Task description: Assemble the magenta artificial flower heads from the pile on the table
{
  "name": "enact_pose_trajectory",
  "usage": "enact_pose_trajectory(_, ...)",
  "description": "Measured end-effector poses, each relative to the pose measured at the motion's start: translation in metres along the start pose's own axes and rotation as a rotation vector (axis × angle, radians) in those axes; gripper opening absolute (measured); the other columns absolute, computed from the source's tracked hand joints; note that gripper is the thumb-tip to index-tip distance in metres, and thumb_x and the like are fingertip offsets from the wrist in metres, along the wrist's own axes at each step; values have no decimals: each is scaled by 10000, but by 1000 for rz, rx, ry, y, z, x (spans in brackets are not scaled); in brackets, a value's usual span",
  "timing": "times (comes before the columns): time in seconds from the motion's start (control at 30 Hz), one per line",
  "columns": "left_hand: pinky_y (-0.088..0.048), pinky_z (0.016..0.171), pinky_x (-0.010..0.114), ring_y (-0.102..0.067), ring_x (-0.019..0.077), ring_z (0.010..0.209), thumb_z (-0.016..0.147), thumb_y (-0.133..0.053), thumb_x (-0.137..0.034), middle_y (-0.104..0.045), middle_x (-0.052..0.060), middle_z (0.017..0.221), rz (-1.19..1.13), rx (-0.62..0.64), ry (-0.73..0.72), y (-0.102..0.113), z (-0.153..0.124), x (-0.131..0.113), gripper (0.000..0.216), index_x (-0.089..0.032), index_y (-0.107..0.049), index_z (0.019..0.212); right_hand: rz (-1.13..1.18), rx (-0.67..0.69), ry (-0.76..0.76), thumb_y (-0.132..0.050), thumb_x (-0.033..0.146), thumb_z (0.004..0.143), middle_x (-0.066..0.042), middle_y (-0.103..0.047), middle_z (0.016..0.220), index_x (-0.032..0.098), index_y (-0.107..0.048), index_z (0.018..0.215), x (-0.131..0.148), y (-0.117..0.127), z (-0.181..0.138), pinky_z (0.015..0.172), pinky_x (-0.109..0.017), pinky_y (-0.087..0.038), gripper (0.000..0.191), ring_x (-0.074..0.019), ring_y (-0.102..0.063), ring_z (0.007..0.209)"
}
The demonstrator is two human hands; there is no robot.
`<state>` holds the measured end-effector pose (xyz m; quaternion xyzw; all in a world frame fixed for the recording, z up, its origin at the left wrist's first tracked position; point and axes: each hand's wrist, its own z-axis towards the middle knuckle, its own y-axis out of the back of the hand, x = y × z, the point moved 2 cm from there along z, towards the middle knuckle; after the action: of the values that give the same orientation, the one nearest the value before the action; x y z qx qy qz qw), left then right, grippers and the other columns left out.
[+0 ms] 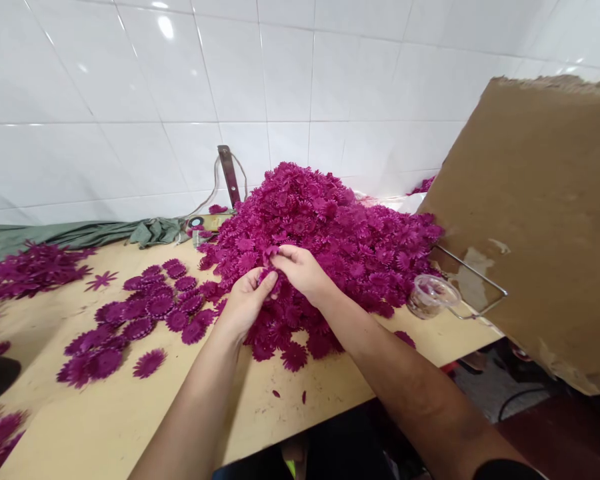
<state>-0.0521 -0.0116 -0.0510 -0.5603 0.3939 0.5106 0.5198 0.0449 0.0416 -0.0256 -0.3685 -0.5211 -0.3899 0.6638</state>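
Note:
A big heap of magenta fabric flower heads (325, 233) lies on the pale wooden table (130, 413) against the tiled wall. Both my hands meet at the heap's front edge. My left hand (247, 300) pinches a magenta flower piece (270, 273) from below. My right hand (300, 270) has its fingers closed on the same piece from above. Flat single flower heads (145, 313) are spread out on the table to the left of my hands.
A small clear plastic cup (433, 295) stands right of the heap beside a wire frame (480, 293). A large brown cardboard sheet (540, 220) leans at the right. More magenta petals (30, 270) lie far left. Green cloth (80, 233) runs along the wall.

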Motion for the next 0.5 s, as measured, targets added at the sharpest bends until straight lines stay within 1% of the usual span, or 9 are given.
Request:
enact_pose_trajectory(0.1,-349,503,190,-445,66,510,469,-774,-445,-564,-41,566,12,-29,-11,2,-1,2,398,-150,-616,685,5,-224,-118,-434,167,763,43,-491,497,162,-461,494,-3,13,10,581,-203,-407,270,-64,-470,500)
enact_pose_trajectory(0.13,-353,512,192,-452,69,521,458,-777,-442,-577,-37,580,21,-51,-16,3,-1,3,413,-147,-629,707,-38,-262,-136,-437,199,776,41,-484,493,164,-446,489,-5,18,12,575,-206,-402,290,-65,-464,495)
enact_pose_trajectory(0.2,-345,505,195,-438,69,506,444,-774,-453,-562,-41,549,42,-103,-35,6,1,4,402,-146,-614,650,-178,-267,-148,-498,313,776,27,-508,526,165,-459,523,-9,27,13,592,-225,-411,296,-81,-484,525)
enact_pose_trajectory(0.23,-334,493,198,-420,67,486,443,-768,-467,-535,-49,513,52,-129,-44,7,2,5,397,-149,-587,598,-258,-257,-144,-542,375,752,11,-540,574,161,-485,565,-11,29,12,619,-240,-422,290,-95,-509,567)
enact_pose_trajectory(0.3,-309,467,204,-377,61,448,444,-750,-507,-474,-65,450,62,-186,-47,8,4,7,423,-160,-519,517,-388,-226,-108,-608,449,694,-36,-605,737,145,-541,705,-12,30,5,702,-271,-442,312,-126,-557,688)
enact_pose_trajectory(0.37,-290,448,208,-347,58,426,433,-730,-557,-431,-74,417,53,-248,-12,8,7,9,467,-168,-475,483,-445,-136,-57,-633,446,679,-80,-623,888,127,-564,847,-10,23,-4,766,-283,-446,367,-143,-577,790)
enact_pose_trajectory(0.43,-293,445,208,-345,57,424,402,-725,-589,-418,-77,412,19,-283,18,6,9,10,499,-171,-460,471,-460,9,-6,-641,401,687,-93,-632,934,119,-572,923,-8,13,-11,765,-279,-456,375,-144,-586,809)
enact_pose_trajectory(0.5,-297,440,205,-343,53,416,375,-733,-595,-411,-78,409,-10,-274,35,4,8,11,516,-172,-448,458,-466,135,50,-640,334,697,-72,-648,882,128,-593,914,-7,3,-14,719,-267,-464,303,-134,-589,754)
